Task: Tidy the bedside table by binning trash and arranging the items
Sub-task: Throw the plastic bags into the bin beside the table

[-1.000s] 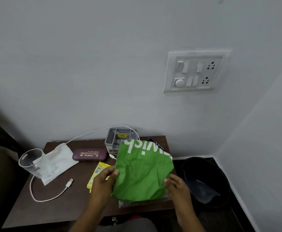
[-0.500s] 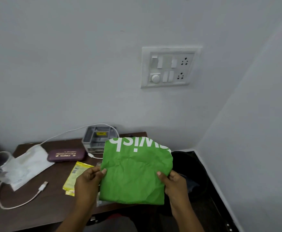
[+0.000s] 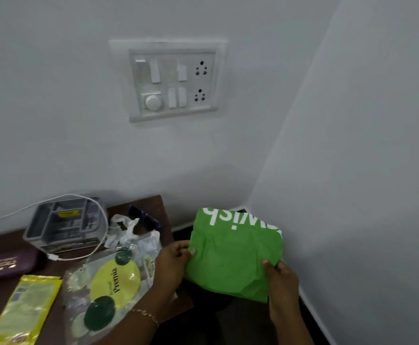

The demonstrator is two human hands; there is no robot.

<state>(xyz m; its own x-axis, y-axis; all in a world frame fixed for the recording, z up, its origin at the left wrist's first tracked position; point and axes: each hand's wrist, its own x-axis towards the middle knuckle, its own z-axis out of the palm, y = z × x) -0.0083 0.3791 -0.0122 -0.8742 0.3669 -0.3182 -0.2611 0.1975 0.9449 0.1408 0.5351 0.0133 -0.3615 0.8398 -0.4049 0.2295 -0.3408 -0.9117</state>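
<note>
A crumpled green paper bag (image 3: 233, 255) with white lettering hangs to the right of the brown bedside table (image 3: 153, 210), above the dark floor corner where a black bin (image 3: 208, 298) shows just below it. My left hand (image 3: 172, 263) pinches the bag's left edge and my right hand (image 3: 282, 280) grips its lower right edge. On the table lie a clear plastic packet with a yellow label (image 3: 109, 285), a yellow wrapper (image 3: 27, 310), crumpled white paper (image 3: 124, 231), a dark blue wrapper (image 3: 143, 219) and a maroon glasses case (image 3: 2, 266).
A grey compartment organiser (image 3: 64, 225) stands at the table's back, with a white USB cable (image 3: 101, 235) looped around it. A switch and socket panel (image 3: 172, 82) is on the wall above. The side wall stands close on the right.
Both hands carried the green bag rightwards, off the tabletop and over the bin area. The clear packet that lay under it now shows. The view swung right.
</note>
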